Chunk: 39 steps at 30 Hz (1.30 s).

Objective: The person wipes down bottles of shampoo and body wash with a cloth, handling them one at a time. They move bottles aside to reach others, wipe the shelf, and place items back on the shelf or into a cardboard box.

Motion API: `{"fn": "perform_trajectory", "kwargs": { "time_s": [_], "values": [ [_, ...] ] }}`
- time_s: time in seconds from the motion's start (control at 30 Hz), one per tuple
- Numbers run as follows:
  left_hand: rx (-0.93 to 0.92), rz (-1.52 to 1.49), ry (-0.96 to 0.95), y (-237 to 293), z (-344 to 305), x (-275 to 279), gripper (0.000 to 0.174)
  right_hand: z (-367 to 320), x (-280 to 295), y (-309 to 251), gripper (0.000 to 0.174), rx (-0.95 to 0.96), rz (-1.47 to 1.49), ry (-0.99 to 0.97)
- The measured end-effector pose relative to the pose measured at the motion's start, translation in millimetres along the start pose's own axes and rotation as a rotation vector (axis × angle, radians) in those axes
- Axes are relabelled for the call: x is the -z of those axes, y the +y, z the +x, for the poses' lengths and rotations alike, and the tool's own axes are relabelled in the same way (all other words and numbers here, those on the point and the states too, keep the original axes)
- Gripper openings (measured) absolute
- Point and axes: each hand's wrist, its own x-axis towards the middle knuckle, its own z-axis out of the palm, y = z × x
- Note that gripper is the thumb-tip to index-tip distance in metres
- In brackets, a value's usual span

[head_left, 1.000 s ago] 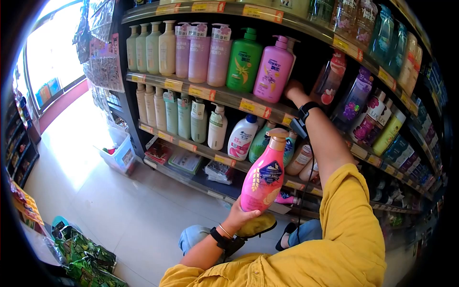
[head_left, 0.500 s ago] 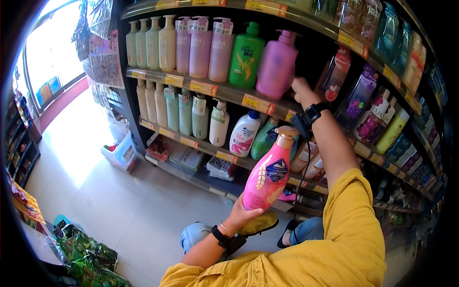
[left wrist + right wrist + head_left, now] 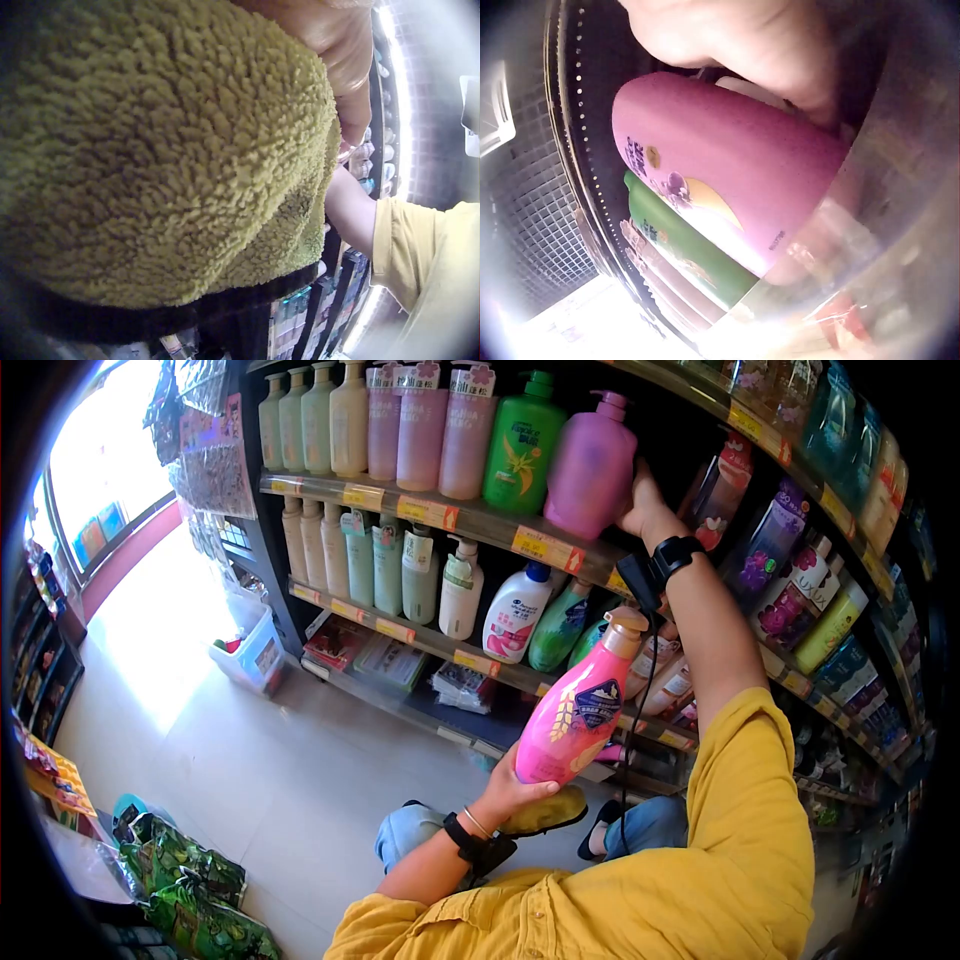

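Observation:
My left hand [image 3: 507, 788] grips a pink pump bottle [image 3: 570, 722] low down, thumb across its front. The bottle leans to the right, its gold pump [image 3: 626, 628] in front of the shelves. My right hand [image 3: 648, 508] reaches onto the upper shelf at the right side of a purple pump bottle [image 3: 592, 472]. In the right wrist view that hand [image 3: 742, 45] lies along the purple bottle [image 3: 727, 165], near a white thing [image 3: 757, 94] behind it; fingertips are hidden. A green Rejoice bottle [image 3: 523, 448] stands left of the purple one.
Pale and lilac pump bottles [image 3: 415, 445] line the upper shelf. A Head & Shoulders bottle [image 3: 515, 615] stands on the shelf below. Red and purple bottles [image 3: 770, 535] are to the right. A plastic bin [image 3: 250, 650] sits on the floor; a fuzzy yellow shoe [image 3: 165, 150] fills the left wrist view.
My right hand has come from behind the purple bottle to its right side, more of it showing. The pink bottle has shifted slightly right and tilted further, still in my left hand.

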Motion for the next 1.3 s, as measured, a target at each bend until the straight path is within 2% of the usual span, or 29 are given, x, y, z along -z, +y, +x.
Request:
{"fn": "perform_trajectory", "kwargs": {
  "time_s": [0.13,0.23,0.27,0.33,0.47,0.5,0.53,0.57,0.63,0.77,0.83,0.87,0.9,0.97,1.1,1.17,1.23,1.27,1.3],
  "values": [
    [0.014,0.012,-0.002,2.9,-0.2,1.0,0.075,6.4,-1.5,3.7,0.05,-0.01,0.021,-0.129],
    [0.007,-0.007,-0.002,0.9,1.1,2.2,0.075,20.9,0.7,6.2,0.046,-0.004,-0.016,-0.092],
    [0.006,-0.006,0.001,0.4,1.3,2.9,0.075,25.7,2.6,6.7,0.046,-0.006,-0.015,-0.094],
    [0.011,-0.015,0.011,-1.1,1.8,3.6,0.075,33.6,6.4,7.1,0.057,-0.015,-0.053,-0.145],
    [0.012,-0.004,0.025,-5.1,3.8,6.8,0.074,73.9,28.6,10.3,0.054,0.064,-0.049,-0.238],
    [0.019,-0.036,0.016,-10.2,6.4,9.9,0.074,107.3,46.9,14.5,0.052,0.442,-0.489,-0.275],
    [0.024,-0.07,0.009,-10.6,8.5,10.3,0.073,105.3,44.4,15.2,0.05,0.818,-0.934,-0.299],
    [0.028,-0.069,0.008,-10.1,9.5,10.4,0.073,100.7,45.9,12.7,0.05,0.817,-0.933,-0.296],
    [0.014,-0.093,0.02,-2.2,10.3,8.7,0.072,23.9,4.0,5.1,0.05,0.019,-0.067,-0.142],
    [-0.034,-0.081,0.068,6.7,11.3,6.0,0.07,-4.7,4.7,0.3,0.058,0.085,-0.152,-0.148],
    [-0.051,-0.052,0.079,10.3,11.1,5.7,0.068,-21.0,10.0,-1.7,0.065,0.193,-0.325,0.165],
    [-0.055,-0.056,0.077,10.5,11.4,6.3,0.068,-28.7,21.1,-3.9,0.064,0.263,-0.343,0.131],
    [-0.057,-0.06,0.077,9.5,11.0,7.1,0.067,-47.8,24.8,-1.3,0.064,0.256,-0.346,0.134],
    [-0.051,-0.043,0.087,7.7,10.0,8.2,0.066,-106.5,32.8,8.4,0.056,0.449,-0.525,-0.086],
    [-0.043,-0.062,0.051,8.9,8.7,3.8,0.068,-189.7,74.3,65.8,0.047,0.373,-0.694,-0.377],
    [-0.051,-0.109,0.018,7.6,8.3,2.3,0.07,-214.5,96.2,120.3,0.055,0.293,-0.456,-0.48],
    [-0.011,-0.096,-0.01,8.5,6.6,1.4,0.07,-241.5,88.6,141.7,0.07,0.113,-0.468,-0.609],
    [0.035,-0.091,-0.02,10.7,3.0,0.9,0.07,-250.7,86.5,152.6,0.07,0.11,-0.458,-0.585],
    [0.074,-0.085,-0.029,12.5,1.4,1.1,0.07,-256.3,83.8,162.8,0.075,0.201,-0.458,-0.524]
  ]
}}
